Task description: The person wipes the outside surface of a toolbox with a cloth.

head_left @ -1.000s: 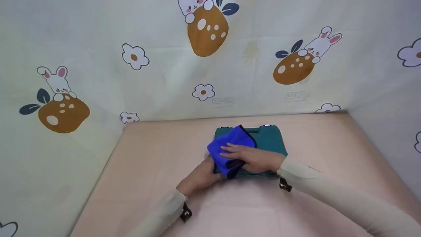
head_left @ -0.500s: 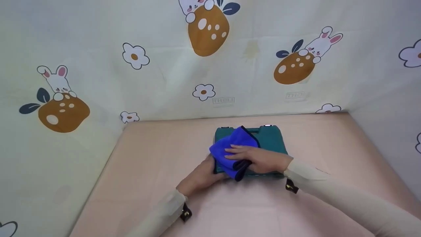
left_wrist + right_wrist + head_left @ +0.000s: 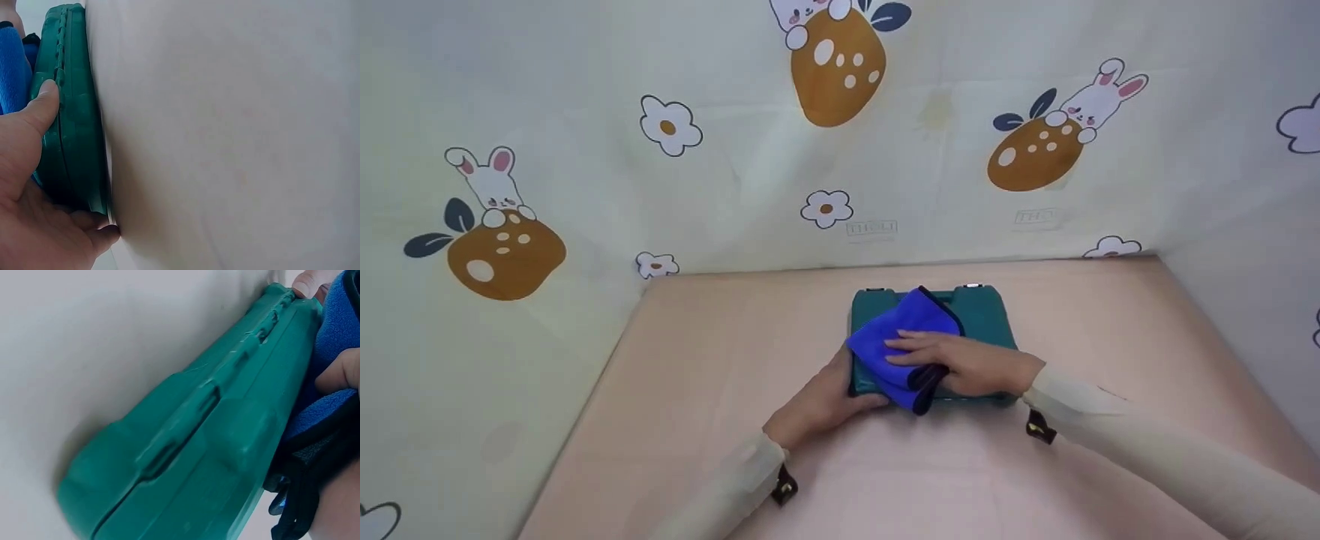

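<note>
A green hard plastic case lies flat, its two latches on the far side. My left hand grips its near left corner. In the left wrist view the thumb presses the side near the seam, while the fingers reach round the end by the surface. On the lid is a folded blue cloth with black edging. My right hand holds this cloth against the lid, its fingers laid over it. The right wrist view shows the thumb tucked into a fold of the cloth.
The case rests on a pale pink table surface. Behind it and at both sides hangs a light curtain-like sheet printed with rabbits and flowers. Dark straps hang at the wrists.
My right hand has slid the blue cloth a little to the right across the lid, uncovering more of the case's left edge and my left thumb. The left hand keeps its grip.
</note>
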Demonstrator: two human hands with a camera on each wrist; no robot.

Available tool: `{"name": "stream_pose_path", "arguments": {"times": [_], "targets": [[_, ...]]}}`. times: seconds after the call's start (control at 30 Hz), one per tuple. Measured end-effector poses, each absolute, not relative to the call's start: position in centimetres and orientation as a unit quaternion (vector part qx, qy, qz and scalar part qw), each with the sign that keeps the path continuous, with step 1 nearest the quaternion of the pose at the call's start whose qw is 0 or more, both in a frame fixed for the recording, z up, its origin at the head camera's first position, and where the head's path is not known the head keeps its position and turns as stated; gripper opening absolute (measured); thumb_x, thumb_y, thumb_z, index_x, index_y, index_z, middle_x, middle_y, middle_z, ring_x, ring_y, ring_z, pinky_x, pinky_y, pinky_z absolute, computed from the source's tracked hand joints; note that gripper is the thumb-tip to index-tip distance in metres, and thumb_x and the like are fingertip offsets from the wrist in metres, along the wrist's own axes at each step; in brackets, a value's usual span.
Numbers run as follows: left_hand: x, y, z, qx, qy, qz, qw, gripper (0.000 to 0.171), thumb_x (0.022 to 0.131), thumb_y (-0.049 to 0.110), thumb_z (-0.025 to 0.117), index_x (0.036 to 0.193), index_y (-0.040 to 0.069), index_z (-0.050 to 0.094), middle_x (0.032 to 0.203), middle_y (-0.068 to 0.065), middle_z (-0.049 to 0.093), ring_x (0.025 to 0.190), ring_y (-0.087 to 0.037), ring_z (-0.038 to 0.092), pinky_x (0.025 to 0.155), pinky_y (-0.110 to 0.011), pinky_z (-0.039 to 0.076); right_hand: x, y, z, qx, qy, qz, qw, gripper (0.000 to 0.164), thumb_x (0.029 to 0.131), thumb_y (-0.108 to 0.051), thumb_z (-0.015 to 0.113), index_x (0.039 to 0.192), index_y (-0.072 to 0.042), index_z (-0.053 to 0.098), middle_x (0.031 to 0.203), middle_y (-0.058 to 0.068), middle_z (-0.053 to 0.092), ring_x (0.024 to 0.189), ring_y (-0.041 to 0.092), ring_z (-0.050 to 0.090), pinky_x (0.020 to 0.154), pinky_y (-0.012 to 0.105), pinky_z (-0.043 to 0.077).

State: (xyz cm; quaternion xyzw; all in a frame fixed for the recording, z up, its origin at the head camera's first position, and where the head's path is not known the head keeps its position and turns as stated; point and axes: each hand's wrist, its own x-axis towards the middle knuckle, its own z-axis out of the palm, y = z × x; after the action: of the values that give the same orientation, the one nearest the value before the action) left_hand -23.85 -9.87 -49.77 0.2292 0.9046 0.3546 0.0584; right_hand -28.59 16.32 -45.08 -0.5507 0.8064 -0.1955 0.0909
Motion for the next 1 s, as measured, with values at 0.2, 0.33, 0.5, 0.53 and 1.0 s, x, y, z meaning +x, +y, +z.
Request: {"name": "stream_pose_path", "arguments": {"times": [0.2, 0.33, 0.5, 0.53, 1.0], "targets": [[-24.0, -9.8, -49.8, 0.235, 0.908, 0.345, 0.040, 0.108, 0.082, 0.046, 0.068, 0.148, 0.005, -0.007, 0.153, -0.010, 0.013, 0.134, -0.019, 0.025, 0.105, -0.040, 0.025, -28.3, 17.5, -45.0, -0.544, 0.811, -0.192, 0.099, 0.074, 0.076, 0.014, 0.051, 0.142, -0.015, 0.041, 0.149, 0.002, 0.029, 0.137, 0.028, 0.018, 0.104, 0.055, 0.019], [-24.0, -9.8, -49.8, 0.235, 0.909, 0.342, 0.038, 0.109, 0.082, 0.047, 0.067, 0.148, 0.004, -0.008, 0.153, -0.011, 0.013, 0.134, -0.019, 0.024, 0.105, -0.040, 0.025, -28.1, 18.4, -45.1, -0.537, 0.817, -0.185, 0.103, 0.078, 0.073, 0.015, 0.050, 0.143, -0.018, 0.041, 0.150, -0.002, 0.028, 0.138, 0.026, 0.017, 0.104, 0.054, 0.018], [-24.0, -9.8, -49.7, 0.229, 0.910, 0.343, 0.040, 0.111, 0.080, 0.049, 0.067, 0.148, 0.007, -0.009, 0.154, -0.008, 0.011, 0.135, -0.017, 0.023, 0.105, -0.038, 0.024, -27.9, 19.3, -45.1, -0.524, 0.823, -0.192, 0.110, 0.078, 0.073, 0.015, 0.049, 0.142, -0.021, 0.041, 0.150, -0.004, 0.028, 0.138, 0.024, 0.017, 0.104, 0.054, 0.018], [-24.0, -9.8, -49.7, 0.227, 0.910, 0.343, 0.041, 0.110, 0.080, 0.049, 0.067, 0.149, 0.008, -0.009, 0.154, -0.007, 0.011, 0.135, -0.016, 0.023, 0.106, -0.038, 0.024, -27.8, 19.5, -45.1, -0.522, 0.823, -0.192, 0.109, 0.078, 0.073, 0.015, 0.049, 0.142, -0.021, 0.041, 0.150, -0.004, 0.028, 0.138, 0.024, 0.017, 0.104, 0.054, 0.018], [-24.0, -9.8, -49.7, 0.229, 0.905, 0.355, 0.048, 0.111, 0.080, 0.049, 0.067, 0.148, 0.010, -0.012, 0.155, -0.006, 0.009, 0.135, -0.013, 0.021, 0.106, -0.037, 0.022, -27.0, 22.2, -45.0, -0.517, 0.822, -0.211, 0.109, 0.075, 0.076, 0.021, 0.043, 0.141, -0.016, 0.043, 0.149, 0.001, 0.031, 0.137, 0.028, 0.019, 0.103, 0.057, 0.017]]}}
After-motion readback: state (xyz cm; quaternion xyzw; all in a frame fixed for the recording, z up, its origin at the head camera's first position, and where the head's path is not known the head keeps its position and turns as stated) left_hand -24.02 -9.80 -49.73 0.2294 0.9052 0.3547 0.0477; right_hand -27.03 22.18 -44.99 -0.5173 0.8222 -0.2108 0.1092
